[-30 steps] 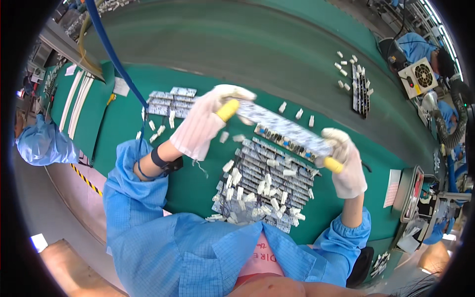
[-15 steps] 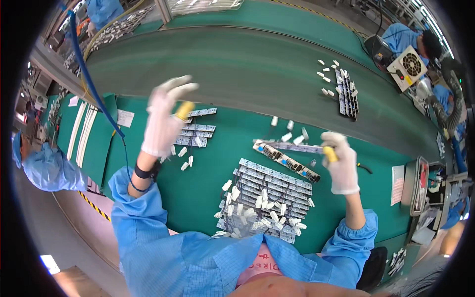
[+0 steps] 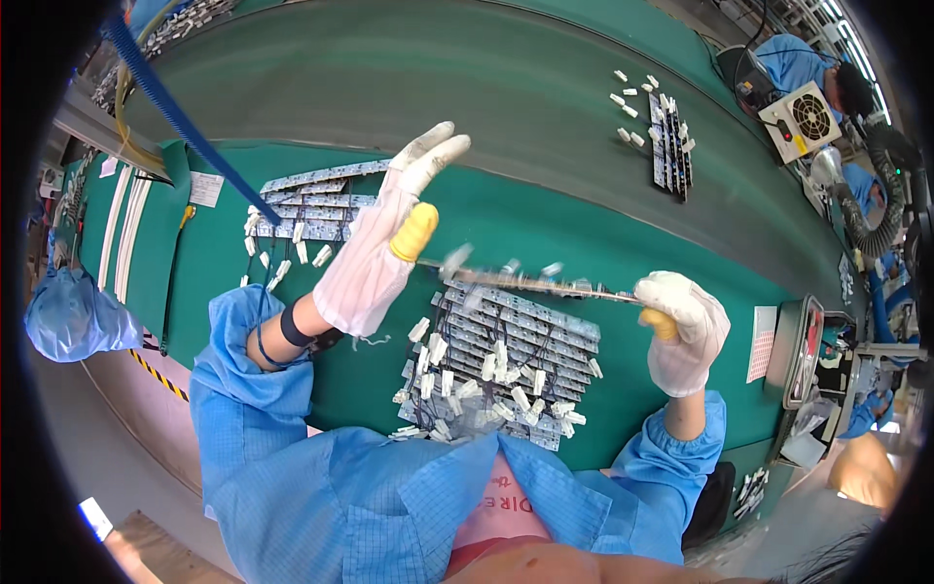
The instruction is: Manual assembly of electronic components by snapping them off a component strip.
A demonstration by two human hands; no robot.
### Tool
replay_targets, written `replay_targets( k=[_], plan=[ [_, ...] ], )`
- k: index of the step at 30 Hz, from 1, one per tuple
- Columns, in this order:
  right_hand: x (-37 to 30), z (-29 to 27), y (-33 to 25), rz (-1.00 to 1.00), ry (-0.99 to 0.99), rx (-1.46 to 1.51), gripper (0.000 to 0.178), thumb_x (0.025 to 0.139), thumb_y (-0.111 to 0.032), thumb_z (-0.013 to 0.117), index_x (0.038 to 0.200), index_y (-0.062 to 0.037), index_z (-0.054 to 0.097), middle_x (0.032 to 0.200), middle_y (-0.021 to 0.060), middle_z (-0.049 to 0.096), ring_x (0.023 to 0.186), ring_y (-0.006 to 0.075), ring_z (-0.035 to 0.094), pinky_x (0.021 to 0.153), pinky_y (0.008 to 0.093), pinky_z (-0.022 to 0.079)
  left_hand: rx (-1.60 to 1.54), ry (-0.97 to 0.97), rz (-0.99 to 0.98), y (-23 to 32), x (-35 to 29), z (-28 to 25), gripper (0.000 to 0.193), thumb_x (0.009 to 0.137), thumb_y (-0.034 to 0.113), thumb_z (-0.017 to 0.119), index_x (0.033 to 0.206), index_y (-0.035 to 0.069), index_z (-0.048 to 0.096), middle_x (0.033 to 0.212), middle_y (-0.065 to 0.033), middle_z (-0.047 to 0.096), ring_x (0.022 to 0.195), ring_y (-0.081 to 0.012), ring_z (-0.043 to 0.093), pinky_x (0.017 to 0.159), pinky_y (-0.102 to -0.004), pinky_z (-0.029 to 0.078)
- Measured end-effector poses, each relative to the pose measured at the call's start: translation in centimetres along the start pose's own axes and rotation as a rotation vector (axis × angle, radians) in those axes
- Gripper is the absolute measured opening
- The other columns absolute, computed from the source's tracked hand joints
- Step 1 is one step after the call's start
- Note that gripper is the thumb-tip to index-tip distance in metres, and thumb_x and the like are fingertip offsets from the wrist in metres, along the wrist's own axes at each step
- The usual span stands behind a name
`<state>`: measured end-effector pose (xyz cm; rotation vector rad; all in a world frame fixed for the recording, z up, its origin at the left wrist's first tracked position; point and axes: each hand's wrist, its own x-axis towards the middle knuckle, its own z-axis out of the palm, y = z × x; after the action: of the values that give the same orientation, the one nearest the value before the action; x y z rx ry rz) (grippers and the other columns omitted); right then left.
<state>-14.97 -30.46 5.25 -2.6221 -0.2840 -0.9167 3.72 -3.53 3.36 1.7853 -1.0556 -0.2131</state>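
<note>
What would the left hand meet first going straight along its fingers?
The left hand would likely meet the dark belt first; the hand's height above it is unclear.

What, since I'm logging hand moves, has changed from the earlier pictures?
The left hand quit its two-handed grip, swung left, then back right, open. A slanted strip now tops the left stack. The right hand grips a thin strip. The near board pile stayed put.

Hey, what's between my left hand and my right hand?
In the head view, a thin circuit board spans most of it, one end in your right hand; blurred white connectors show along it. Your left hand is open.
</note>
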Motion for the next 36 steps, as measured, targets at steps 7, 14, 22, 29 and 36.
replay_targets(
  k=[7, 14, 22, 29, 36],
  plan=[
    [-0.6, 1.4, -0.8, 0.413, 0.307, 0.398, 0.012, 0.089, -0.003, 0.063, 0.101, -0.0030, 0.064, 0.086, 0.0100, 0.067, 0.060, 0.0152, 0.063, 0.051, 0.0206, 0.046, 0.044, -0.056, 0.096, -0.1, 0.0, 0.3, 0.073, 0.098, 0.058, 0.026, 0.149, 0.006, 0.027, 0.153, -0.0183, 0.027, 0.142, -0.0338, 0.026, 0.116, -0.0431, 0.020],
    [0.4, -0.5, -0.1, 0.659, -0.041, 0.493, 0.014, 0.095, -0.013, 0.056, 0.102, -0.0023, 0.063, 0.069, 0.0037, 0.061, 0.049, 0.0068, 0.055, 0.043, 0.0189, 0.040, -0.317, -0.254, -0.119, 1.5, -0.5, 1.2, 0.074, 0.084, 0.025, 0.073, 0.143, 0.001, 0.037, 0.132, -0.0139, 0.056, 0.121, -0.0229, 0.053, 0.105, -0.0372, 0.038],
    [0.2, 1.9, 2.1, 0.735, -0.489, 0.389, 0.020, 0.093, -0.006, 0.056, 0.112, -0.0049, 0.063, 0.084, 0.0049, 0.063, 0.064, 0.0089, 0.059, 0.055, 0.0217, 0.044, 0.340, -0.068, 0.026, -1.8, -0.1, 3.6, 0.039, 0.079, 0.002, 0.069, 0.117, 0.010, 0.063, 0.099, -0.0136, 0.066, 0.093, -0.0294, 0.060, 0.084, -0.0365, 0.048],
    [0.6, -1.1, -0.7, 0.752, -0.196, 0.785, 0.020, 0.092, -0.012, 0.061, 0.109, -0.0032, 0.062, 0.087, 0.0066, 0.064, 0.068, 0.0121, 0.062, 0.059, 0.0234, 0.048, -0.018, 0.082, 0.394, 0.1, -0.6, 1.5, 0.038, 0.082, 0.000, 0.066, 0.119, 0.005, 0.058, 0.104, -0.0154, 0.066, 0.104, -0.0287, 0.062, 0.102, -0.0493, 0.043],
    [1.4, -1.0, -0.5, 0.771, -0.204, 0.598, 0.031, 0.093, -0.027, 0.061, 0.109, -0.0006, 0.061, 0.079, 0.0028, 0.059, 0.058, 0.0077, 0.055, 0.051, 0.0206, 0.043, -0.463, 0.025, -0.238, 1.4, -1.8, 2.3, 0.042, 0.080, 0.021, 0.075, 0.118, 0.009, 0.063, 0.108, -0.0089, 0.067, 0.085, -0.0197, 0.067, 0.083, -0.0310, 0.052]
  ],
)
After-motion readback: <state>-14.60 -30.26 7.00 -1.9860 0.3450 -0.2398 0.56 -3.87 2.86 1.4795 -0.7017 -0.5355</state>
